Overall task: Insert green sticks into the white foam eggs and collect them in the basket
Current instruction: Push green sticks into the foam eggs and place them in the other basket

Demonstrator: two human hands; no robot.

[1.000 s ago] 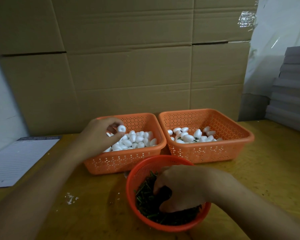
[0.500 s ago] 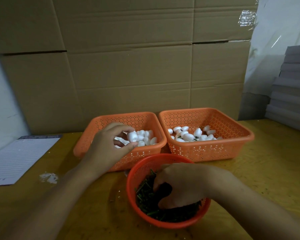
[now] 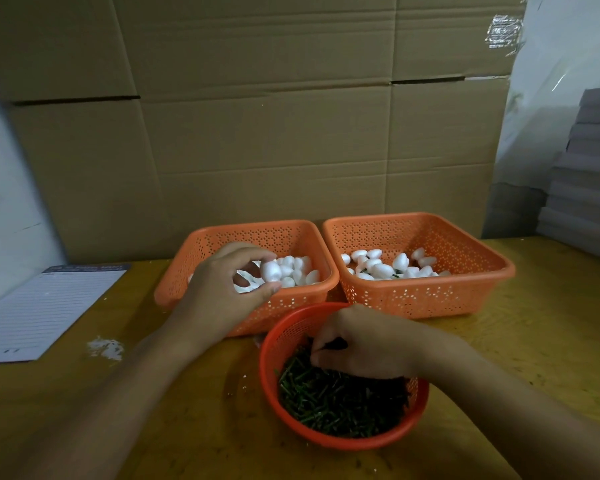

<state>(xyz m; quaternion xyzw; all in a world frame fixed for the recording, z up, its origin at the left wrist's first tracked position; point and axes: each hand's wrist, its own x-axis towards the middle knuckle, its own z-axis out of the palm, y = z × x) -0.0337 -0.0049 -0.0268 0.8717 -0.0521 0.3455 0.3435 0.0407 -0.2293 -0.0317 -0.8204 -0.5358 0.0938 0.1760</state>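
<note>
- Two square orange baskets stand side by side at the back of the yellow table (image 3: 551,323), their near corners almost touching; one round red basket (image 3: 274,355) sits in front of the gap between them.
- The left basket (image 3: 222,237) holds a heap of plain white foam eggs, too many and too overlapped to count.
- The right basket (image 3: 426,299) holds roughly a dozen eggs in one loose layer, with bits of green stick showing between some of them.
- The left hand (image 3: 219,296) is over the left basket, thumb and fingertips pinching one foam egg (image 3: 270,270); its long axis stands roughly upright, tilted slightly.
- The round basket is filled with green sticks (image 3: 340,403) lying crisscross, pointing every way.
- The right hand (image 3: 364,344) reaches into that pile, fingers curled down; whether they have a stick cannot be told.
- One lined sheet of paper (image 3: 45,310) lies at the table's left edge, near a patch of white crumbs (image 3: 105,348).
</note>
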